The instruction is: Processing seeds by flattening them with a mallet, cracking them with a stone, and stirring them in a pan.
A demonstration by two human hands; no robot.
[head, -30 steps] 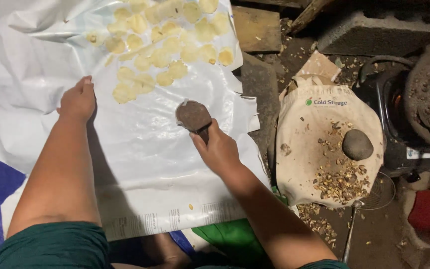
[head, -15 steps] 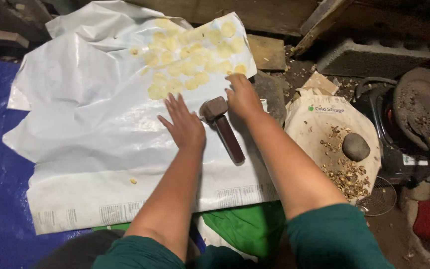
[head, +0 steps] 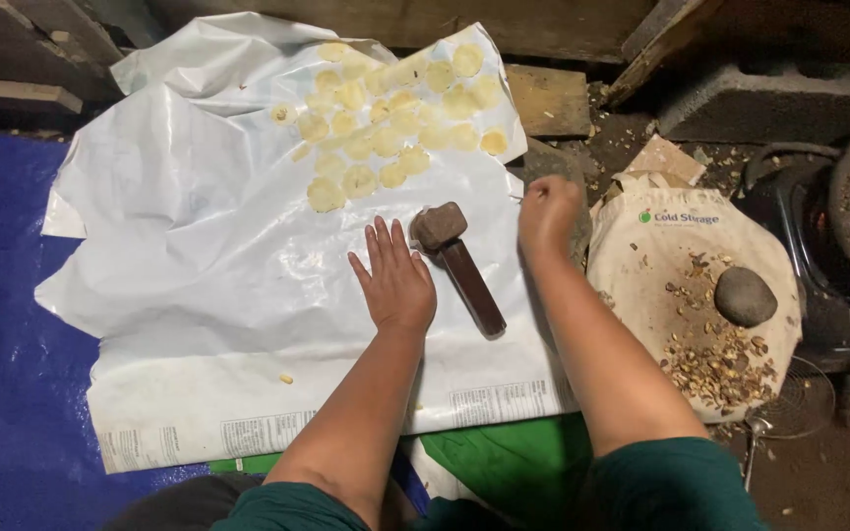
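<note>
From the head camera, looking straight down: the mallet (head: 459, 264) now lies on its own on the white plastic sheet (head: 199, 256), dark head up toward the flattened yellow discs (head: 395, 118), handle slanting down and to the right. A moment ago the right hand was on its head; that hand has let go and moved off to the right.

The right hand (head: 548, 211) sits at the sheet's right edge, curled into a loose fist. I cannot tell from here whether it pinches anything small.

The left hand (head: 395, 280) has come across and lies flat on the sheet, fingers spread and holding nothing, just beside the mallet's head.

So the pounding seems paused, with the tool set down between the two hands. Off to the right, a round stone (head: 745, 295) rests on a beige sack (head: 641, 256) among scattered shell bits (head: 720, 359).
</note>
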